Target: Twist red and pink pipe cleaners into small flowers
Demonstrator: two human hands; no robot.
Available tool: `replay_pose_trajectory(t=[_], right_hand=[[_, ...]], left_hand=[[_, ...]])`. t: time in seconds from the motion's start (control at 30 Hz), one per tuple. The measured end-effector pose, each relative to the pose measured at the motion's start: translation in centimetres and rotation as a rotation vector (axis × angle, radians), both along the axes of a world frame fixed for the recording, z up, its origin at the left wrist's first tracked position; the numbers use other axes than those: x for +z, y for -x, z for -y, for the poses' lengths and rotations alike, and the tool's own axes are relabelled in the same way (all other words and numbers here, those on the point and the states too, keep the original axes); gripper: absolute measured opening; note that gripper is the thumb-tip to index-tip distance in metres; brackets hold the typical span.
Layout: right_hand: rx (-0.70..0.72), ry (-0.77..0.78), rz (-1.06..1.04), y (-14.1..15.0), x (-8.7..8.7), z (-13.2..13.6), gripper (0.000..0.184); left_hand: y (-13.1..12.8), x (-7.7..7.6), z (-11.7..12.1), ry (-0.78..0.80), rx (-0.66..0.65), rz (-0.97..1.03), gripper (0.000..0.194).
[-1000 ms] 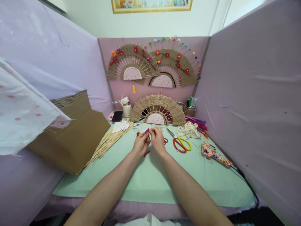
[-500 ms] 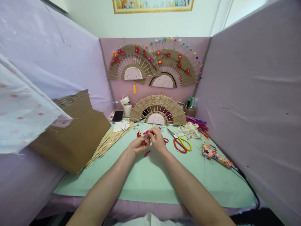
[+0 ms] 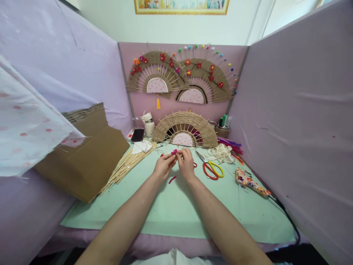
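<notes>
Over the middle of the table, my left hand (image 3: 165, 165) pinches a small magenta pipe-cleaner flower (image 3: 174, 151) between thumb and fingers. My right hand (image 3: 186, 163) is closed at the flower's right side, its fingertips on the same piece. Just beyond my left fingertips a bit of a red pipe-cleaner flower (image 3: 161, 155) shows, mostly covered. Below the hands lies a short magenta pipe-cleaner piece (image 3: 172, 180). A red loop (image 3: 195, 165) peeks out beside my right wrist. Scissors (image 3: 211, 166) with red and yellow handles rest to the right. Behind the hands stands a woven twine fan (image 3: 185, 117).
Thin bamboo sticks (image 3: 124, 165) and a cardboard piece (image 3: 85, 158) lie left. A flower-patterned glue gun (image 3: 252, 182) with a cord is at right, near cream fabric strips (image 3: 222, 152). Two decorated fans (image 3: 157, 57) hang behind. A phone (image 3: 137, 135) and bottle (image 3: 149, 125) stand back left.
Both hands stay together, with small finger movements turning the magenta flower. My left hand opened somewhat half a second ago and has closed round the flower again. The red flower is more covered now.
</notes>
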State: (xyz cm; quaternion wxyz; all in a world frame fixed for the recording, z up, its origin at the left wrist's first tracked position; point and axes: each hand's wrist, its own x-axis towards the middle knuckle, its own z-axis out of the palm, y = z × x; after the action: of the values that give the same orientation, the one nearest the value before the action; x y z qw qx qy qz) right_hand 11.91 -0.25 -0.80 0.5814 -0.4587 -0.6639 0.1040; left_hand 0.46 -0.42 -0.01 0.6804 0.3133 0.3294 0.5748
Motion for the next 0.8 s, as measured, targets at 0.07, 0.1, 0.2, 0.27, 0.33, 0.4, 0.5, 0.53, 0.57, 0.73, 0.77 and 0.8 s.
replay_pose_trajectory(t=[0.07, 0.1, 0.2, 0.27, 0.33, 0.4, 0.5, 0.53, 0.57, 0.73, 0.77, 0.8], right_hand=[[0.022, -0.011, -0.001, 0.2, -0.2, 0.1, 0.014], [0.036, -0.018, -0.007, 0.3, -0.2, 0.1, 0.015], [0.087, -0.025, -0.028, 0.7, -0.3, 0.2, 0.017], [0.122, -0.012, -0.049, 0.9, -0.2, 0.4, 0.020], [0.156, 0.013, -0.085, 1.1, 0.0, 0.6, 0.021], [0.187, 0.050, -0.132, 1.2, 0.3, 0.8, 0.022], [0.212, 0.133, -0.204, 1.2, 0.6, 0.7, 0.021], [0.209, 0.167, -0.227, 1.1, 0.7, 0.6, 0.021], [0.202, 0.203, -0.255, 1.1, 0.7, 0.5, 0.020], [0.234, 0.441, -0.451, 0.7, 0.9, -0.1, 0.023], [0.254, 0.488, -0.490, 0.6, 0.9, -0.2, 0.026], [0.270, 0.528, -0.523, 0.5, 1.0, -0.2, 0.028]], left_hand=[[-0.1, -0.4, -0.1, -0.014, 0.039, 0.012, 0.013], [-0.1, -0.5, -0.1, -0.022, 0.050, 0.017, 0.014], [0.1, -0.7, -0.3, -0.058, 0.090, 0.031, 0.018], [0.3, -0.7, -0.5, -0.088, 0.123, 0.031, 0.020], [0.4, -0.6, -0.7, -0.112, 0.150, 0.022, 0.022], [0.6, -0.6, -0.8, -0.121, 0.166, 0.000, 0.023], [0.7, -0.5, -1.1, -0.118, 0.191, -0.043, 0.026], [0.8, -0.4, -1.1, -0.115, 0.205, -0.060, 0.026], [0.8, -0.4, -1.2, -0.114, 0.221, -0.081, 0.027], [1.0, -0.5, -1.5, -0.196, 0.300, -0.307, 0.024], [1.0, -0.5, -1.5, -0.229, 0.307, -0.370, 0.023], [1.1, -0.6, -1.5, -0.262, 0.311, -0.436, 0.021]])
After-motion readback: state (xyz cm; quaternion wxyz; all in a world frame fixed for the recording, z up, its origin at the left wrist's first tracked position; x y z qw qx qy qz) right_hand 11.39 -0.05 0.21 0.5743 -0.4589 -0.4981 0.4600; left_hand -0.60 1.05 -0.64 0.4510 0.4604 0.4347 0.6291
